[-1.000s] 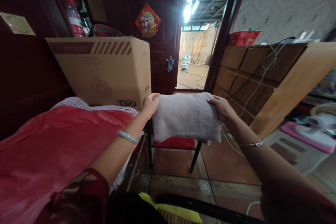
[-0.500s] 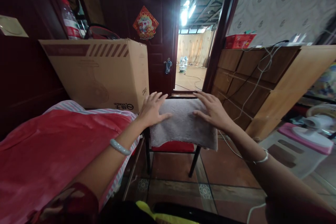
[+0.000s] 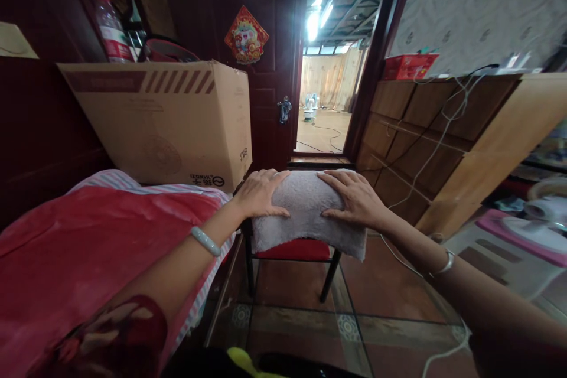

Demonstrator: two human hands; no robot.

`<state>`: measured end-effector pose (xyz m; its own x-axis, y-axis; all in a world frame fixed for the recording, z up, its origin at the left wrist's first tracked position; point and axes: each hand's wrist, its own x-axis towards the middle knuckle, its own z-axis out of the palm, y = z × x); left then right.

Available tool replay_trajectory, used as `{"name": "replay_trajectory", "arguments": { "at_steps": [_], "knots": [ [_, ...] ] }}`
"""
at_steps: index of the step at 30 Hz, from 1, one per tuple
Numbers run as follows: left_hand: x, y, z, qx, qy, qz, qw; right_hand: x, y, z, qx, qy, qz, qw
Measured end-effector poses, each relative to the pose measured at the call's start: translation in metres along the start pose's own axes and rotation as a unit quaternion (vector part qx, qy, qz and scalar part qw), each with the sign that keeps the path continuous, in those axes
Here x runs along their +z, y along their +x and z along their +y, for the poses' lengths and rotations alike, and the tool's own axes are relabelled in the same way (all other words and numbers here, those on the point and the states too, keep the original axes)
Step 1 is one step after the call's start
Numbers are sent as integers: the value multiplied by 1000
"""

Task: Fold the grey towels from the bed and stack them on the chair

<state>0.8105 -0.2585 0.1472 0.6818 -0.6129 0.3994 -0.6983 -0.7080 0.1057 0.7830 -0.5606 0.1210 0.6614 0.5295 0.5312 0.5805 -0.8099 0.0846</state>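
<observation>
A folded grey fluffy towel [image 3: 305,212] lies on a red-seated stool [image 3: 295,250] with black legs, straight ahead of me. My left hand [image 3: 261,194] rests flat on the towel's left part with fingers stretched out. My right hand [image 3: 354,198] lies flat on its right part, fingers spread and pointing left. Both palms press down on the cloth and neither grips it. I wear a pale bangle on the left wrist and a thin silver one on the right.
A large cardboard box [image 3: 159,121] stands left of the stool, with a plastic bottle [image 3: 108,26] behind it. A red blanket [image 3: 88,260] covers the bed at my left. A wooden cabinet [image 3: 443,136] with cables runs along the right. An open doorway [image 3: 328,77] lies ahead.
A second ago both hands held the towel up by its top corners. They set it down on the stool, let go, and now lie flat on it, closer together.
</observation>
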Motion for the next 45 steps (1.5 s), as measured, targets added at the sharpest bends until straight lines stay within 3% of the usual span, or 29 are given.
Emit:
{"name": "replay_trajectory", "arguments": {
  "at_steps": [7,13,22,27,32,37,41,43,45],
  "knots": [
    [-9,-11,-16,12,-26,-30,999,-10,-17,22,-27,7,-46,999],
    [-2,-21,-35,13,-41,-26,999,-12,-31,42,-31,37,-61,997],
    [-4,-19,-33,16,-18,-37,999,-4,-27,40,-21,51,-39,998],
    [-4,-38,-24,-12,35,-29,999,-2,-29,40,-23,23,-44,998],
    [-1,-97,-15,-45,42,10,998,0,-34,37,4,-35,-44,998],
    [5,-185,-19,-111,31,-30,993,-7,-33,12,-13,-55,-36,998],
    [5,-267,-23,-177,35,-55,982,-7,-26,-47,-64,-6,30,997],
    [-1,-309,-17,-222,47,-45,973,5,-24,-88,-101,62,59,991],
    [-9,-351,-6,-278,64,-31,958,27,-26,-132,-140,156,46,977]
  ]
}}
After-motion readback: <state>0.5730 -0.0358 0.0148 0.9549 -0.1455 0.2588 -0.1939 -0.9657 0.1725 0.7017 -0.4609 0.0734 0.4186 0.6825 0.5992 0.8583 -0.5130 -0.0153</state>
